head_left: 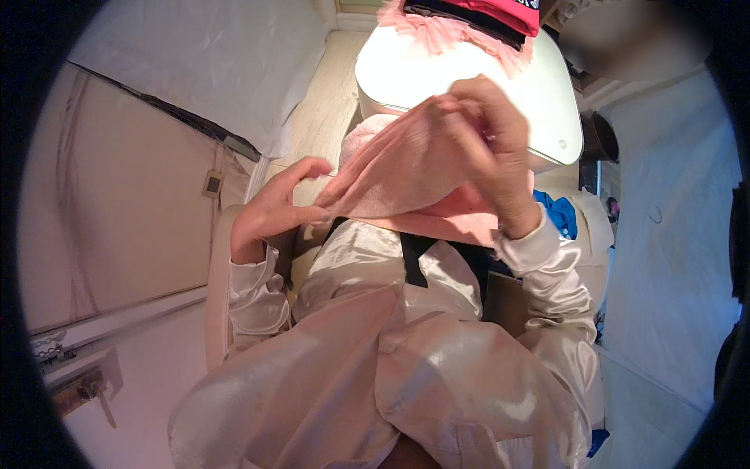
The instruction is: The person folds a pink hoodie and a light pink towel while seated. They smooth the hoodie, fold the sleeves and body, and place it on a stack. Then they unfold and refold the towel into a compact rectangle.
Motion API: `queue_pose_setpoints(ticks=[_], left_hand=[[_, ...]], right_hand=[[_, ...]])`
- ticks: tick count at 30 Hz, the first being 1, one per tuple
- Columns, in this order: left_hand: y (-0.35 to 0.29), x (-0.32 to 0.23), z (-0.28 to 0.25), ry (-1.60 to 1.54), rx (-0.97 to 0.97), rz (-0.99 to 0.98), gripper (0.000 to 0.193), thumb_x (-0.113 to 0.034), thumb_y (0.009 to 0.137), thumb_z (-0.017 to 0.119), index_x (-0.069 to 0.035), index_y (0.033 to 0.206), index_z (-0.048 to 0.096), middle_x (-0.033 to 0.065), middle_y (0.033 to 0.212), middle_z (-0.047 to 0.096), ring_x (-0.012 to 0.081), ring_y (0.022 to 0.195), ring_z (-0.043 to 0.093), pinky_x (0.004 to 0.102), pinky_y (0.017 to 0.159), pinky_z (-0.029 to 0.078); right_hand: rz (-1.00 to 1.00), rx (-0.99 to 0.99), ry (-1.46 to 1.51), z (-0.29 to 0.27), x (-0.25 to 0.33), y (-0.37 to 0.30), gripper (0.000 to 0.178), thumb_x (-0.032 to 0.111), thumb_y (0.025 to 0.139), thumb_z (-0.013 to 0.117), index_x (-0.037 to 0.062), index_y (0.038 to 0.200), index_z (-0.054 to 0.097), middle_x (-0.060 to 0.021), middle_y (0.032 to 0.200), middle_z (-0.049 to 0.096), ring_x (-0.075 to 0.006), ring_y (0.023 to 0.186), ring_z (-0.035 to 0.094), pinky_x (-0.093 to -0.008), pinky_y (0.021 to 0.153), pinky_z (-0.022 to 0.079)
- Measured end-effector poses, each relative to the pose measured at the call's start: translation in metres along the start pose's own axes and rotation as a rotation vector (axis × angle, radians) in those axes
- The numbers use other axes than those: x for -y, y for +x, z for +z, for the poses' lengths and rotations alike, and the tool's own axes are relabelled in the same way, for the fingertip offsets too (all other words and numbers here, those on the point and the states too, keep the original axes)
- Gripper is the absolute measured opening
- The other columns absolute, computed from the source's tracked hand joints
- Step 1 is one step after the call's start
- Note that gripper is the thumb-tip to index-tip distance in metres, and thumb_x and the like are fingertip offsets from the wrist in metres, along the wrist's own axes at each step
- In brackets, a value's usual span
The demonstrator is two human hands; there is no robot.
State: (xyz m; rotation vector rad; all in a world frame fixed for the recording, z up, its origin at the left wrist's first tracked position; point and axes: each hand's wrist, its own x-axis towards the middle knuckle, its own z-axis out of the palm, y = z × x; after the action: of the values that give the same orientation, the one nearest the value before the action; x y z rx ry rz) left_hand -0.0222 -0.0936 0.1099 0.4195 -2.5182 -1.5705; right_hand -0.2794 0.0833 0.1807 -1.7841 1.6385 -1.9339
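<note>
A soft pink cloth point(398, 168), towel-like in look, spreads above my lap with one part raised in folds. Gathered cloth is gripped at its upper right by my right hand point(492, 144), whose fingers are closed and slightly blurred. At the cloth's left end, my left hand point(269, 207) has its thumb and fingers apart; the thumb tip is at the cloth's edge, and I cannot tell if it touches. More pink fabric lies underneath, over my knees. My sleeves and the garment over my lap are shiny and cream-coloured, with a black strip point(414, 266) at the middle.
Ahead stands a white rounded table point(461, 74), bearing a stack of folded red and black clothes point(500, 14) on pink tulle point(426, 35). Blue fabric point(556, 213) lies beyond my right wrist. A pale sheet point(672, 234) hangs at right; a wall point(141, 195) stands at left.
</note>
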Motion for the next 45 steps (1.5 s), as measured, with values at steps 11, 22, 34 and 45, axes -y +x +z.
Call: queue_pose_setpoints(ticks=[11,22,34,45], left_hand=[[0.003,-0.043,0.061,-0.645,-0.142,-0.225,0.022,-0.002,0.089,0.066,0.000,0.111,0.066,0.0009,0.099,0.066,0.0081,0.089,0.060,0.0235,0.078,0.050],[-0.050,0.008,0.070,-0.711,-0.318,-0.098,0.026,-0.019,0.094,0.070,0.002,0.110,0.072,0.0008,0.100,0.068,0.0087,0.087,0.059,0.0237,0.080,0.047],[-0.087,0.067,0.087,-0.738,-0.417,-0.082,0.035,-0.030,0.096,0.070,0.002,0.109,0.070,0.0024,0.100,0.070,0.0101,0.091,0.063,0.0257,0.079,0.051],[-0.061,0.018,0.053,-0.754,0.038,-0.084,0.035,-0.022,0.085,0.071,0.004,0.107,0.073,0.0104,0.103,0.073,0.0154,0.088,0.068,0.0291,0.075,0.055]], right_hand=[[0.067,0.130,-0.049,0.089,0.007,-0.047,0.017,0.016,0.087,0.073,0.0065,0.098,0.064,-0.0098,0.082,0.057,-0.0280,0.068,0.061,-0.0356,0.059,0.048],[0.467,0.255,-0.161,0.041,0.006,-0.113,0.031,0.010,0.078,0.076,0.0013,0.098,0.054,-0.0131,0.092,0.052,-0.0321,0.087,0.054,-0.0383,0.077,0.046],[0.578,0.164,-0.450,-0.014,-0.010,-0.136,0.020,-0.005,0.081,0.067,0.0016,0.099,0.064,-0.0100,0.095,0.060,-0.0221,0.085,0.061,-0.0302,0.074,0.050],[0.949,0.164,0.131,-0.029,-0.025,-0.163,0.009,0.005,0.088,0.071,-0.0013,0.093,0.066,-0.0047,0.105,0.063,-0.0087,0.083,0.057,-0.0228,0.070,0.047]])
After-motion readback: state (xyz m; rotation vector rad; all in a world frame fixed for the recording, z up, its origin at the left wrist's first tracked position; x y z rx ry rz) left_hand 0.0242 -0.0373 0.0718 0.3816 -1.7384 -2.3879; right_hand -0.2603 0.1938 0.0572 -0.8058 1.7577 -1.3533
